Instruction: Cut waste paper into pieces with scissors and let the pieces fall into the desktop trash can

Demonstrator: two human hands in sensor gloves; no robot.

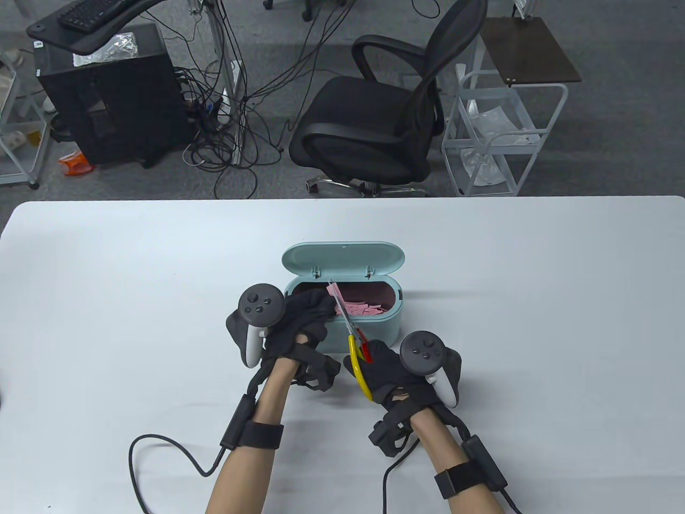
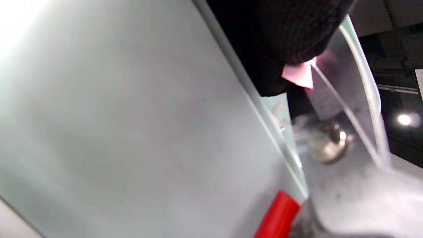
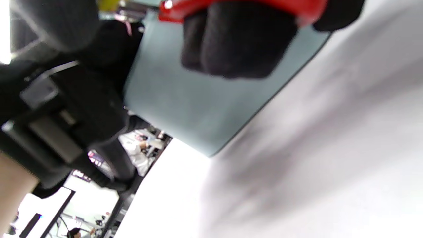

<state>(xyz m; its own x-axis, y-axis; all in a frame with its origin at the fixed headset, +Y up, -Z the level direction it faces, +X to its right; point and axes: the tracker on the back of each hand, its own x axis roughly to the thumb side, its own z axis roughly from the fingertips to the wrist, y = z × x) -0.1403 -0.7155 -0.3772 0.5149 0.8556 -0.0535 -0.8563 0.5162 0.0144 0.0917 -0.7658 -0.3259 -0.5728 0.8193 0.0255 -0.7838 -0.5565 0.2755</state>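
So the left hand [image 1: 302,321] has its fingers curled down, pinching a small scrap of pink paper [image 1: 335,292] right over the open mouth of the trash can [image 1: 374,329]. In the left wrist view you can see just a little pink corner poking out from under the gloved fingertips [image 2: 297,43], touching the blade.

The right hand [image 1: 398,375] is wrapped around the scissors [image 1: 354,334], fingers through the yellow and red handle loops. It sits just in front of the can, on the near side. The blades run up and away from it at a slight leftward slant, and the tip meets the paper above the pile of pink pieces [image 1: 364,308] already inside.

Key thing: the paper lies across the blade line, not along it, so I'd guess the next snip drops straight in. There's not much paper left beyond the fingertips though, so that cut looks tight.
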